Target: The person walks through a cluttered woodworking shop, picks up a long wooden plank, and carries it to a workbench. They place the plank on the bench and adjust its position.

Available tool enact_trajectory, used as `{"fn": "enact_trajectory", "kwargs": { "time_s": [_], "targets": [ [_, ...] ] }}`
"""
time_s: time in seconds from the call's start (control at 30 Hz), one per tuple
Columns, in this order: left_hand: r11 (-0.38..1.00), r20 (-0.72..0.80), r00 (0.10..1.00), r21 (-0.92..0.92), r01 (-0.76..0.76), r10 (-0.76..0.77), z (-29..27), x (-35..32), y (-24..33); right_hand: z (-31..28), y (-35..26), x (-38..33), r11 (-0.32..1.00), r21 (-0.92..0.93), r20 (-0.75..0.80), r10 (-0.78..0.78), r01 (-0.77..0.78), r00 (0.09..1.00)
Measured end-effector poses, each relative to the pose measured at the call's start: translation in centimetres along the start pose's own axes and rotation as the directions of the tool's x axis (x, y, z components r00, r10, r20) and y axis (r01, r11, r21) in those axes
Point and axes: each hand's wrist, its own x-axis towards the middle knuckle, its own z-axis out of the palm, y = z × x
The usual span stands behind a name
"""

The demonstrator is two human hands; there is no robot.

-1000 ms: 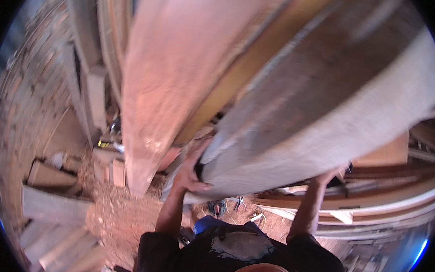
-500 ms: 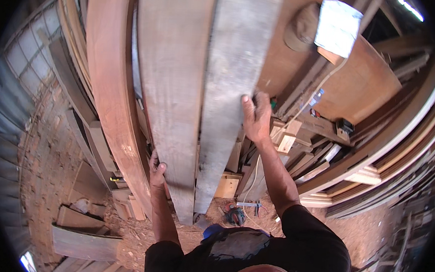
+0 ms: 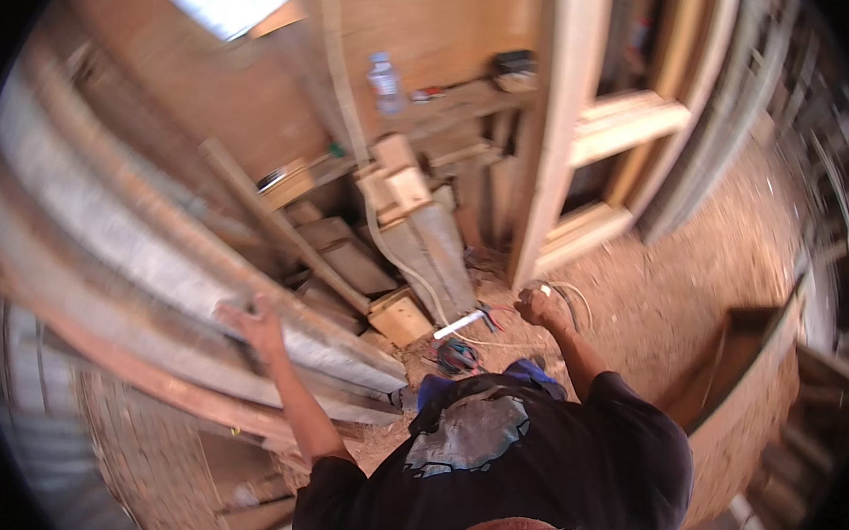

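Observation:
My left hand (image 3: 257, 328) lies against the upper edge of a long grey wooden board (image 3: 144, 238), its fingers stretched out rather than wrapped round it. Other long boards lean alongside, among them a reddish-brown plank (image 3: 160, 385) on the outer left. Out to the right, my right hand (image 3: 543, 308) is held in the air with the fingers curled in, and I see nothing in it. It is just beside the foot of a pale wooden frame (image 3: 548, 146) with crosspieces. A loop of pale cable (image 3: 583, 299) lies on the ground past that hand.
Cut wood blocks (image 3: 408, 188) and offcuts are heaped ahead. Near my feet lie a power tool (image 3: 458, 356) and a white bar (image 3: 460, 324). A plastic bottle (image 3: 385, 83) stands on a ledge beside a dark box (image 3: 514, 68). A wide plank (image 3: 741, 420) stands at right.
My view has swung to the right, so the boards now lie at left. My right hand has left the grey board and closed. My left hand has shifted onto the grey board's edge.

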Motion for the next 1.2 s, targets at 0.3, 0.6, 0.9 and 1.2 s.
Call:
{"fn": "enact_trajectory", "kwargs": {
  "time_s": [0.3,0.6,0.9,1.2],
  "targets": [
    [0.82,0.136,0.978,0.57,0.056,-0.161,3.3,2.5,-1.6,-1.2,27.3,-26.9,0.579,0.084,0.058,0.809,-0.811,0.585],
    [0.894,0.211,0.875,0.218,0.391,-0.435,6.4,1.0,-0.8,9.6,28.4,-35.7,0.118,0.286,0.32,0.924,-0.951,0.21],
    [0.814,0.936,-0.234,-0.345,-0.468,0.263,28.1,-38.0,15.4,-0.6,23.7,-31.4,0.383,0.535,0.224,0.795,-0.753,0.563],
    [0.984,0.895,-0.445,-0.054,-0.168,-0.026,42.8,-45.4,37.0,-12.2,35.6,-28.9,0.114,0.903,0.016,0.955,-0.414,0.297]
  ]
}}
